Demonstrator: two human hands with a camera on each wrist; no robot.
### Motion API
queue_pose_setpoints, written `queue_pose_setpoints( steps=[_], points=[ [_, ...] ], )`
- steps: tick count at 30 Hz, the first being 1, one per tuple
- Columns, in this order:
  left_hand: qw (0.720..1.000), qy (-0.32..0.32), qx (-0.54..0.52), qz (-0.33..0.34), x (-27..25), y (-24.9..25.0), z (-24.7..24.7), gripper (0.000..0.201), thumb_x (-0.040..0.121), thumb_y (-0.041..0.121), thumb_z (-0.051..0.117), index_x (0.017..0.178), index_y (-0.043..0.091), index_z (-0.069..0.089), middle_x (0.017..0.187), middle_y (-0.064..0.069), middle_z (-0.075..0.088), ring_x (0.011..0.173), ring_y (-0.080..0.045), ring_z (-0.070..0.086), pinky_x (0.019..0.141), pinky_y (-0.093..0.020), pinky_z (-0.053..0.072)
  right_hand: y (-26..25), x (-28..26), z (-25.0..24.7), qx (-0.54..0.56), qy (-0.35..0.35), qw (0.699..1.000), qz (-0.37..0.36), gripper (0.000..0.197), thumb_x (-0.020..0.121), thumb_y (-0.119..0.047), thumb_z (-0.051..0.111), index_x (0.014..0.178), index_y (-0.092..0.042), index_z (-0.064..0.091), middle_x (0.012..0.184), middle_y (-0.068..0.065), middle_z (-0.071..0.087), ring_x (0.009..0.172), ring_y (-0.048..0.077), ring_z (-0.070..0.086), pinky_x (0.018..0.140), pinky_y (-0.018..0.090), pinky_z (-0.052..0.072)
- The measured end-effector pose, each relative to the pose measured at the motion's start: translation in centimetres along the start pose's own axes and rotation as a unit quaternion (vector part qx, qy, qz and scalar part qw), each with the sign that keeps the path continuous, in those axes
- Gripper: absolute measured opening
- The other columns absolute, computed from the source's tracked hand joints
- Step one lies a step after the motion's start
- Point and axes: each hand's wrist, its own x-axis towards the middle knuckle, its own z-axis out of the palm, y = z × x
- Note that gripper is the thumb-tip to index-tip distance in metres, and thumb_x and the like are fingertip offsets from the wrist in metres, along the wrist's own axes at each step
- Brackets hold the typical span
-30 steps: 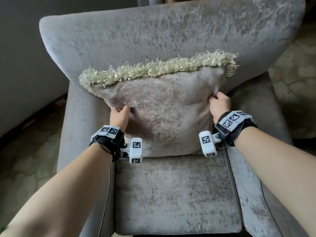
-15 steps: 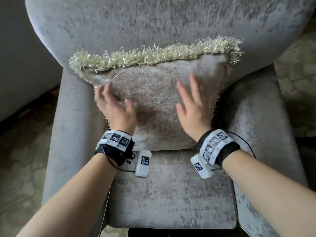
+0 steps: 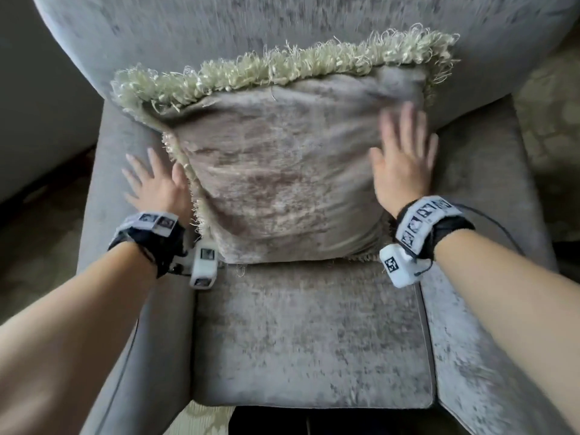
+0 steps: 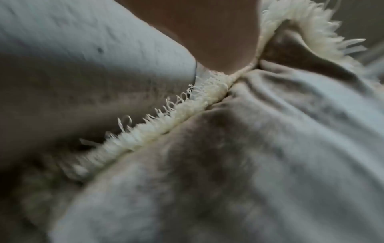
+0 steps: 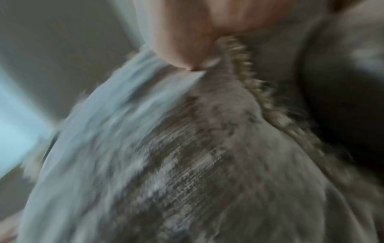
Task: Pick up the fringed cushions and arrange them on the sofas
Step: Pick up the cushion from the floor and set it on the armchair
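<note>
Cushion (image 3: 282, 183) upright on sofa (image 3: 314, 340) between flat open grips: left hand (image 3: 157, 186), right hand (image 3: 403, 164).

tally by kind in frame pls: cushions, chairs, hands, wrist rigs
Fringed cushion: 1, propped against the armchair back
Grey armchair: 1
Hands: 2, left hand and right hand, both fingers spread
Wrist camera rigs: 2, left rig and right rig
Total: 6

Cushion (image 3: 282, 171) upright on the sofa (image 3: 314, 334) seat against its backrest, between both hands.
</note>
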Motion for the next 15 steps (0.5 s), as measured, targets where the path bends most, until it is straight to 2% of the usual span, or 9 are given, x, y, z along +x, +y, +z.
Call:
queue_pose_setpoints(
  steps=[2, 3, 5, 7, 9, 10, 13, 14, 15],
  points=[
    [0.995, 0.048, -0.038, 0.082, -2.0, -2.0, 0.1, 0.066, 0.099, 0.037, 0.035, 0.156, 0.012, 0.013, 0.163, -0.022, 0.002, 0.151, -0.038, 0.004, 0.122, -0.047, 0.008, 1.1, -2.2, 0.2, 0.069, 0.037, 0.99, 0.121, 0.068, 0.097, -0.04, 0.039, 0.157, -0.017, 0.02, 0.166, 0.017, 0.007, 0.15, 0.043, 0.014, 0.119, 0.059, 0.017],
    [0.983, 0.086, -0.046, 0.156, -3.5, -2.0, 0.3, 0.067, 0.097, 0.032, 0.039, 0.155, 0.01, 0.017, 0.162, -0.024, 0.005, 0.15, -0.038, 0.008, 0.123, -0.046, 0.01, 0.7, -3.6, 0.3, 0.068, 0.048, 0.992, 0.098, 0.068, 0.096, -0.039, 0.042, 0.157, -0.016, 0.021, 0.165, 0.02, 0.009, 0.149, 0.044, 0.017, 0.119, 0.059, 0.017],
    [0.951, 0.114, -0.042, 0.284, -6.5, -0.5, 1.7, 0.07, 0.089, 0.026, 0.048, 0.154, 0.012, 0.026, 0.161, -0.025, 0.011, 0.15, -0.039, 0.011, 0.122, -0.049, 0.012, -1.4, -6.3, 1.3, 0.038, 0.034, 0.997, -0.057, 0.066, 0.097, -0.035, 0.047, 0.156, -0.018, 0.026, 0.164, 0.02, 0.012, 0.148, 0.043, 0.02, 0.12, 0.057, 0.015],
    [0.933, 0.072, 0.021, 0.352, -8.8, 1.9, 3.9, 0.072, 0.087, 0.032, 0.05, 0.154, 0.021, 0.027, 0.162, -0.02, 0.012, 0.15, -0.038, 0.01, 0.12, -0.055, 0.012, -3.7, -7.4, 3.0, 0.003, -0.006, 0.98, -0.201, 0.062, 0.095, -0.036, 0.05, 0.154, -0.023, 0.033, 0.164, 0.015, 0.018, 0.149, 0.041, 0.02, 0.12, 0.058, 0.015],
    [0.937, 0.033, 0.1, 0.334, -8.7, 2.8, 5.6, 0.07, 0.091, 0.046, 0.042, 0.155, 0.031, 0.018, 0.165, -0.009, 0.006, 0.152, -0.033, 0.004, 0.119, -0.06, 0.005, -3.8, -6.6, 4.1, -0.041, -0.056, 0.975, -0.209, 0.064, 0.094, -0.04, 0.051, 0.153, -0.028, 0.032, 0.165, 0.008, 0.019, 0.152, 0.034, 0.016, 0.121, 0.057, 0.012],
    [0.952, 0.01, 0.124, 0.281, -7.6, 2.5, 5.9, 0.07, 0.093, 0.052, 0.037, 0.155, 0.034, 0.011, 0.166, -0.004, 0.001, 0.152, -0.031, 0.0, 0.117, -0.06, 0.0, -2.9, -5.9, 4.3, -0.066, -0.074, 0.979, -0.179, 0.065, 0.095, -0.042, 0.051, 0.154, -0.029, 0.028, 0.165, 0.005, 0.019, 0.152, 0.03, 0.014, 0.121, 0.056, 0.011],
    [0.995, -0.056, 0.073, 0.034, -3.9, -0.5, 4.9, 0.072, 0.096, 0.06, 0.025, 0.157, 0.028, 0.001, 0.165, -0.007, -0.006, 0.152, -0.035, 0.0, 0.12, -0.059, 0.003, 2.0, -5.5, 3.6, -0.058, -0.108, 0.993, 0.003, 0.069, 0.096, -0.04, 0.05, 0.157, -0.026, 0.018, 0.167, 0.006, 0.008, 0.152, 0.033, 0.01, 0.12, 0.059, 0.011],
    [0.997, -0.049, 0.048, 0.025, -3.7, -1.8, 4.3, 0.073, 0.097, 0.058, 0.024, 0.157, 0.022, 0.004, 0.165, -0.012, -0.003, 0.151, -0.038, 0.005, 0.121, -0.055, 0.008, 3.3, -6.1, 3.0, -0.032, -0.101, 0.992, 0.069, 0.072, 0.097, -0.038, 0.05, 0.157, -0.023, 0.015, 0.167, 0.009, 0.004, 0.151, 0.037, 0.012, 0.119, 0.06, 0.014],
    [0.997, -0.014, 0.026, 0.077, -4.3, -2.8, 4.1, 0.073, 0.097, 0.054, 0.026, 0.157, 0.015, 0.007, 0.164, -0.018, 0.002, 0.15, -0.04, 0.01, 0.121, -0.051, 0.012, 3.9, -7.2, 2.5, -0.017, -0.077, 0.992, 0.095, 0.074, 0.096, -0.036, 0.052, 0.158, -0.02, 0.014, 0.167, 0.013, 0.002, 0.15, 0.042, 0.015, 0.118, 0.06, 0.017]
  ],
)
